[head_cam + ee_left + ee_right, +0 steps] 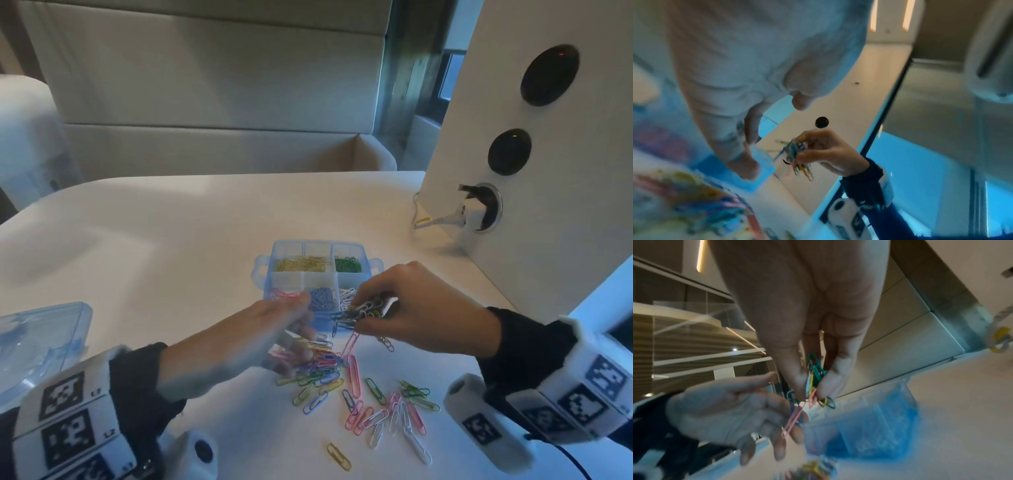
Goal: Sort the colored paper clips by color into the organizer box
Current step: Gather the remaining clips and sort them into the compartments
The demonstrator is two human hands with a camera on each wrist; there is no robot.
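Six compartments are showing in the organizer box [318, 274], mid-table, with yellow, green, pink, blue and white already separated. Loose paper clips [359, 394] are lying just nearer. Right hand [414, 308] is pinching a mixed bunch [359, 311]; left hand [239, 342], fingers relaxed, is reaching in. Better: be teasing out one colour at a time.

Translucent blue plastic organizer box [371, 265]: yellow, green, pink, blue, white clips in separate cells. Loose paper clips on white table [171, 240]: pink, yellow, green, blue, white. Black-and-white marker-pattern wristbands [65, 425].
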